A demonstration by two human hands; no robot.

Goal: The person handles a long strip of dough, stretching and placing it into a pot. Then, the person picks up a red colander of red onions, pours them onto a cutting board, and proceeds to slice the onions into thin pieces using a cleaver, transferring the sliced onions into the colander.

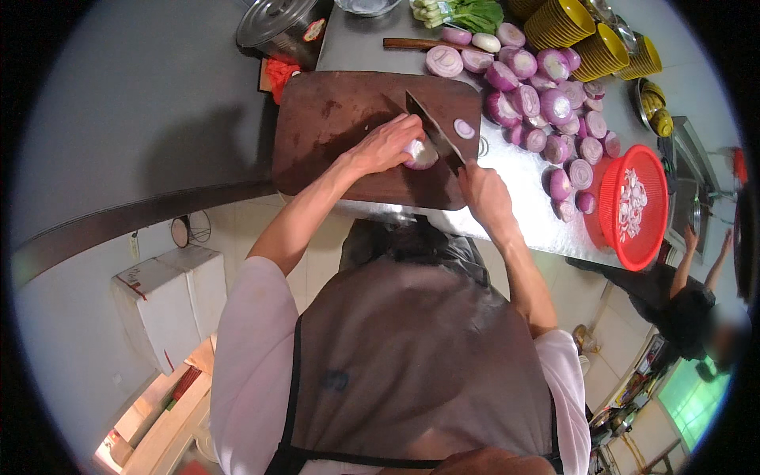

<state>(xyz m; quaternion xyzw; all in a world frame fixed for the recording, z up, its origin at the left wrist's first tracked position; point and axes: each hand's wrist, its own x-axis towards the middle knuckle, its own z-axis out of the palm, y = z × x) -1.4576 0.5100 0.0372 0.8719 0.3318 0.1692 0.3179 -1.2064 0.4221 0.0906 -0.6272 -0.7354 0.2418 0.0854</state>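
Observation:
A dark wooden cutting board (320, 154) lies on the metal counter in front of me. On it, my left hand (389, 142) grips a peeled purple onion piece (421, 155), fingers curled over its far left side. My right hand (485, 193) is closed on the handle of a kitchen cleaver (436, 132), whose blade stands on edge just right of the onion. A thin onion slice (464, 129) lies flat on the board, right of the blade.
Many halved purple onions (557, 107) cover the counter at right. Beyond them stand a red plastic colander (644, 208) with chopped onion, and stacked yellow bowls (558, 27). A wooden-handled knife (415, 44), leafy greens (475, 15) and a lidded metal pot (279, 27) are behind. Another person (683, 309) is far right.

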